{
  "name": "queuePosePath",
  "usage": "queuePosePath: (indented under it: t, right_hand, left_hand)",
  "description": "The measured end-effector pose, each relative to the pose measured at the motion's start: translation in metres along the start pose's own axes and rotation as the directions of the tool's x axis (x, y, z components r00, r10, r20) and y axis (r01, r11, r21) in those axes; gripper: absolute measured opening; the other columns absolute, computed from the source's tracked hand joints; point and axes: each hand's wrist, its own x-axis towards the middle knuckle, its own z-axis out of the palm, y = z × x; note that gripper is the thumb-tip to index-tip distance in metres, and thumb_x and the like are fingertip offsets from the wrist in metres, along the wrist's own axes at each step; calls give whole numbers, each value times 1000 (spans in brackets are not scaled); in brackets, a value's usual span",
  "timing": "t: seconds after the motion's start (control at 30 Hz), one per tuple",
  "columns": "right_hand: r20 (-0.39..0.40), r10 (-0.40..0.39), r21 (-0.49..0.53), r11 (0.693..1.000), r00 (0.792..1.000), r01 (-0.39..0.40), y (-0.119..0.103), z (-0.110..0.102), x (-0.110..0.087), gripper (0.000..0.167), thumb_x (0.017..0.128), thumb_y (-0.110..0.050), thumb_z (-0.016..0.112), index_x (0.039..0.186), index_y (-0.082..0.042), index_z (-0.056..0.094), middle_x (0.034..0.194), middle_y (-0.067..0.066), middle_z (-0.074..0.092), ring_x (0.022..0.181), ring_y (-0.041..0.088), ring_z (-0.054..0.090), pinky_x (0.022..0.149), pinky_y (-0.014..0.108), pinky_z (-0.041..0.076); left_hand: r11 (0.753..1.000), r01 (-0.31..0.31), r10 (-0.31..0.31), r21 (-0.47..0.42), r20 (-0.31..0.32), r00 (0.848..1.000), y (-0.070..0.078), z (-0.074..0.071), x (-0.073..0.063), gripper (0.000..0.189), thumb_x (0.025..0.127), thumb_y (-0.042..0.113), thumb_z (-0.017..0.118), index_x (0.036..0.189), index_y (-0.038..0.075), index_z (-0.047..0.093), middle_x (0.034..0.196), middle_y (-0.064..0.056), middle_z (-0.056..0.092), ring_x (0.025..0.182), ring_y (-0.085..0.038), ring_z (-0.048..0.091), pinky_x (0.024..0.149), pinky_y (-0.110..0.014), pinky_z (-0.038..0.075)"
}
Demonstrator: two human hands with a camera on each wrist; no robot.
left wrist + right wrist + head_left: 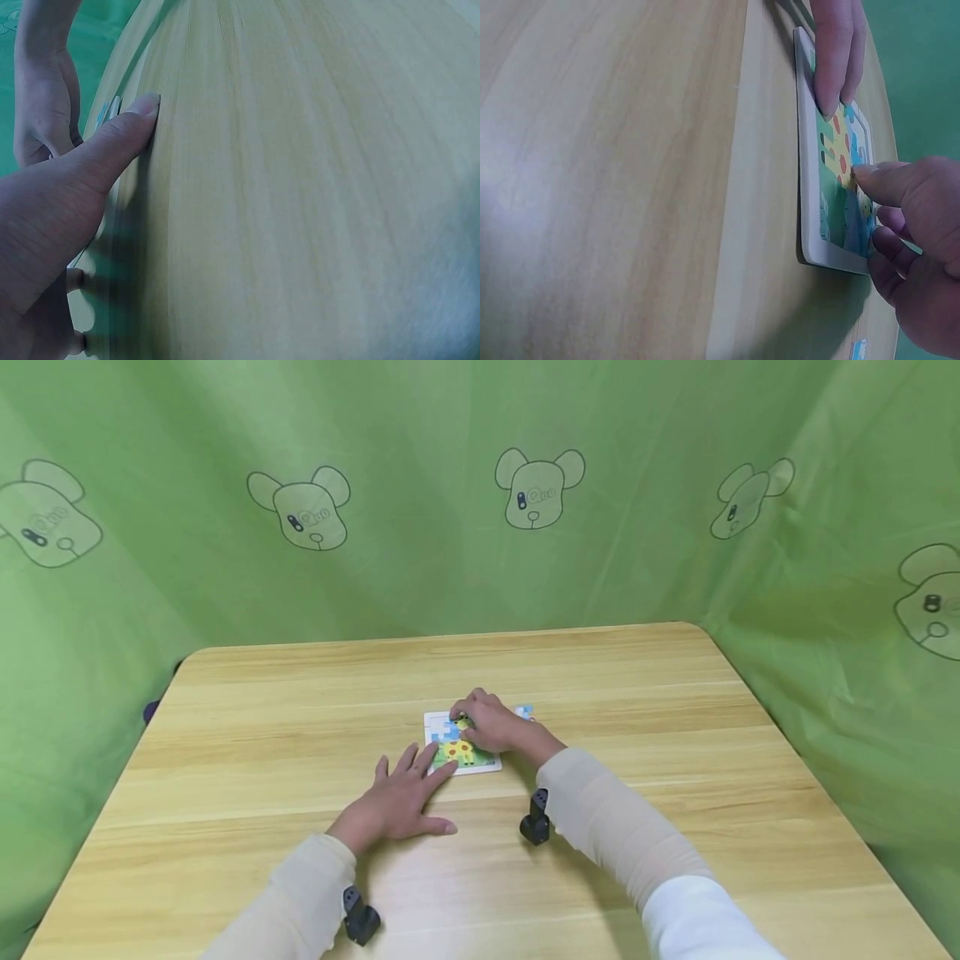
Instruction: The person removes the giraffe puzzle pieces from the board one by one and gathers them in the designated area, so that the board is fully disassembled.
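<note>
A giraffe jigsaw puzzle (pixel 455 752) lies in a white-rimmed tray (pixel 808 187) near the middle of the table. My right hand (pixel 487 725) is over the upper right of the tray, thumb and curled fingers pinching a puzzle piece (pixel 462 722) with the giraffe's head on it. The right wrist view has the thumb (pixel 889 182) against the picture and the other fingers bent at the tray's far side. My left hand (pixel 397 797) is spread out, fingertips resting on the puzzle's lower left part, thumb out over the wood.
Just right of the tray, partly behind my right wrist, are loose puzzle pieces (pixel 524 711) on the wooden table (pixel 262 727). A green curtain (pixel 420 577) with mouse-like faces surrounds the table. A small black camera (pixel 536 818) sits at each wrist.
</note>
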Motion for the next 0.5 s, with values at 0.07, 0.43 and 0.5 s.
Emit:
queuePosePath:
  t: [0.07, 0.43, 0.5]
  right_hand:
    - [2, -6, -10, 1000, 1000, 6, -1, -1, -1, 38, 93, -19, 59, 130, -18, 55, 125, 10, 45, 114, 27, 45, 101, 42, 38]
    - [16, 3, -55, 998, 1000, -2, -5, 1, -1, 38, 94, -17, 53, 131, -27, 55, 130, 10, 41, 109, 27, 41, 91, 42, 40]
    - [15, 10, -50, 999, 1000, -10, -5, 2, -1, 38, 93, -17, 52, 130, -28, 55, 129, 9, 41, 108, 25, 40, 89, 41, 39]
  left_hand:
    - [1000, 1, -1, -4, 3, 1000, 0, 0, 0, 88, 79, 71, 53, 150, 29, 24, 159, -12, 8, 142, -43, 10, 102, -72, 14]
    - [1000, -1, 1, -11, 5, 1000, 0, 0, 0, 89, 79, 72, 52, 151, 29, 22, 159, -12, 6, 142, -43, 9, 101, -73, 13]
    - [1000, -2, 3, -17, 4, 1000, 1, 0, 0, 89, 79, 72, 52, 151, 28, 22, 159, -12, 6, 142, -43, 9, 101, -74, 13]
